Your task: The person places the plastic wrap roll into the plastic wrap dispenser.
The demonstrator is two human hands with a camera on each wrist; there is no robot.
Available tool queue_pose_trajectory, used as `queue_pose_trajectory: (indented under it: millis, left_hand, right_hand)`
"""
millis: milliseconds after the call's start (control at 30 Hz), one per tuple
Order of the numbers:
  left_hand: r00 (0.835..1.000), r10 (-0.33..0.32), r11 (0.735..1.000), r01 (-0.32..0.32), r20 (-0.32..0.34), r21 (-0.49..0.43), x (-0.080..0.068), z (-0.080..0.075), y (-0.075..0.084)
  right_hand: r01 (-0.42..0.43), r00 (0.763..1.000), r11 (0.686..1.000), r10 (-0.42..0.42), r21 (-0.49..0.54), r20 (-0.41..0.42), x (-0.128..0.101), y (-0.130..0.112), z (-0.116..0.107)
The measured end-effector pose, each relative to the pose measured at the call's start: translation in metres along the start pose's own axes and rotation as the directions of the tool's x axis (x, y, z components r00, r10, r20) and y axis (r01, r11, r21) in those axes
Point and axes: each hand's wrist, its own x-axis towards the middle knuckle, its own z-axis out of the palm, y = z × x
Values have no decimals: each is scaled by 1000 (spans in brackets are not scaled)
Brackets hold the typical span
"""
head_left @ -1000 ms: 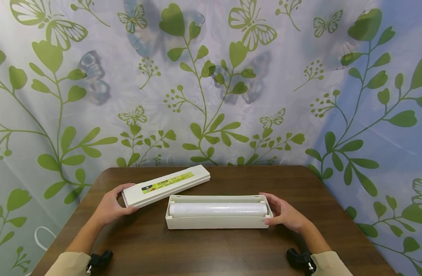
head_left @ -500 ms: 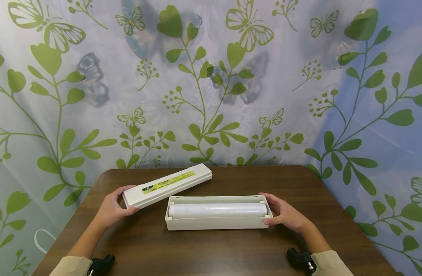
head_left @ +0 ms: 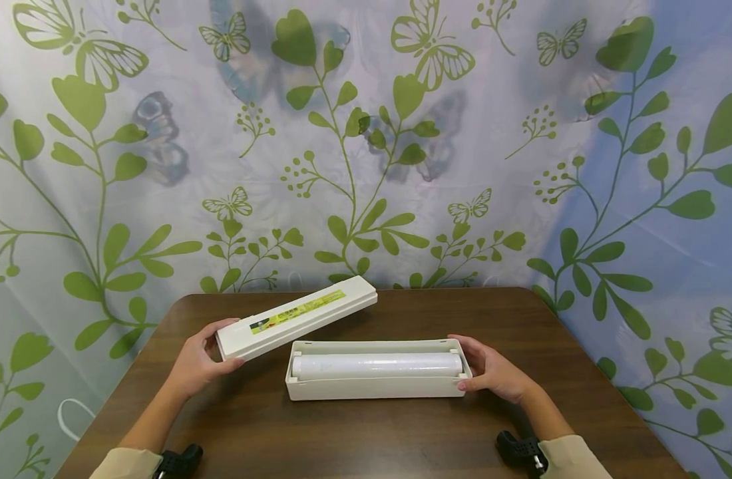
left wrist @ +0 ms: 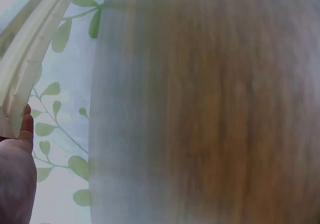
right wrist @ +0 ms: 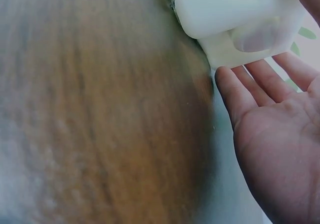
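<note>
I see a long white open-topped box (head_left: 378, 389), roughly parallel to the table (head_left: 372, 439)'s far edge, white roll (head_left: 378, 364) lengthwise inside; right hand (head_left: 492, 372) holds its right end. White lid (head_left: 300, 322) off, yellow-green label (head_left: 298, 311) up, slanted, left end gripped by left hand (head_left: 195, 359), right end overlapping the far edge in head view.

Your left hand (head_left: 192, 362) and right hand (head_left: 494, 374) are well apart, each gripping between curved fingers (head_left: 213, 327) and a thumb (head_left: 474, 384), your forearms (head_left: 153, 418) slanting inward from either side.
</note>
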Motion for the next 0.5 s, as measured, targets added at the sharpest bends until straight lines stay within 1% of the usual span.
queue_pose_trajectory:
  millis: [200, 300, 400, 500]
  left_hand:
    - [1000, -11, 995, 11, -1, -95, 1, 4, 3]
    - [1000, -15, 993, 15, -5, -117, 1, 5, 5]
    - [1000, -19, 988, 18, -5, -154, 1, 7, 8]
    - [1000, -15, 980, 15, 1, -197, 2, 10, 11]
  right_hand:
    - [-12, 1000, 1000, 11, -16, -17, -1, -1, 0]
    - [-22, 999, 1000, 22, -17, -28, -1, -1, 0]
    - [-34, 999, 999, 33, -13, -34, -2, -1, 0]
    - [-25, 999, 1000, 25, -12, -36, -3, -1, 0]
